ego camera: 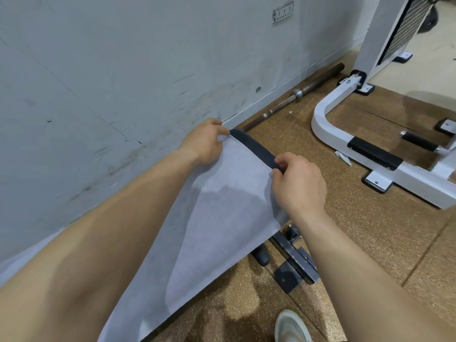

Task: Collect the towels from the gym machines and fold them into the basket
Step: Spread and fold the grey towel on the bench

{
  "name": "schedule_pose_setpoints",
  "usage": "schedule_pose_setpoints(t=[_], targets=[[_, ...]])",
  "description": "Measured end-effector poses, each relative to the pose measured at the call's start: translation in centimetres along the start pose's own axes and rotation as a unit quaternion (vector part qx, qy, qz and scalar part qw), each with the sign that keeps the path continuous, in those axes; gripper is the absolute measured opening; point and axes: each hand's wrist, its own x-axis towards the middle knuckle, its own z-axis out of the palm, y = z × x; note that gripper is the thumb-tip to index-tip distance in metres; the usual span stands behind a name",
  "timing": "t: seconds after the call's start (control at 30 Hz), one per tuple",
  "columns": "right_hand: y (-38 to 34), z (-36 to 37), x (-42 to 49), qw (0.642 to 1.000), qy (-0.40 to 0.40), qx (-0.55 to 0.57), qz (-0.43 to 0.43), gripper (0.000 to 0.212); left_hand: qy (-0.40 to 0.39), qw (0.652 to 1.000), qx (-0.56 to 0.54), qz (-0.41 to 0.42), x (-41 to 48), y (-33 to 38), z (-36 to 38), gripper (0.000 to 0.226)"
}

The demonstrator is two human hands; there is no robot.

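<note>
Risk first: both grips are thin, just fingertips on the hem. A quick lift could slip one corner, we judge, and dump that side of the towel (217, 218) on the floor (357, 230). The near end could also snag the dark metal frame (293, 257) below.

Left hand (206, 141): fingers (220, 134) curled, pinching the far left corner. Right hand (296, 183): fingers (283, 160) curled, pinching the far right corner. Neither is released.

The grey towel lies spread along the black padded surface (254, 149), whose far end shows past the hem. Wall (98, 70) on the left, barbell (303, 91) along its base, white machine (328, 134) to the right, a shoe (291, 327) near. We see no basket, so folding is still ahead.
</note>
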Motion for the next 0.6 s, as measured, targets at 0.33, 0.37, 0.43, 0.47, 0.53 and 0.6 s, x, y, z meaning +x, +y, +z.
schedule_pose_setpoints(t=[0.33, 0.37, 0.43, 0.47, 0.53, 0.6], targets=[[-9.2, 2.9, -4.9, 0.969, -0.170, -0.053, -0.173, 0.035, 0.066, 0.987, -0.075, -0.126, -18.4, -6.3, -0.7, 0.032], [-10.2, 3.4, -5.8, 0.962, -0.185, -0.058, -0.190, 0.034, 0.078, 0.984, -0.073, -0.142, -21.1, -7.1, -0.8, 0.032], [-12.2, 4.4, -7.7, 0.949, -0.213, -0.063, -0.224, 0.034, 0.105, 0.975, -0.067, -0.187, -26.3, -8.5, -1.0, 0.035], [-13.1, 4.9, -8.8, 0.941, -0.228, -0.064, -0.242, 0.033, 0.117, 0.968, -0.061, -0.212, -28.7, -9.2, -1.1, 0.037], [-14.9, 6.1, -11.3, 0.925, -0.252, -0.064, -0.278, 0.033, 0.133, 0.954, -0.047, -0.266, -33.2, -10.4, -1.0, 0.045], [-16.2, 7.4, -13.7, 0.910, -0.272, -0.063, -0.306, 0.034, 0.131, 0.935, -0.041, -0.326, -36.4, -11.3, -0.6, 0.055]])
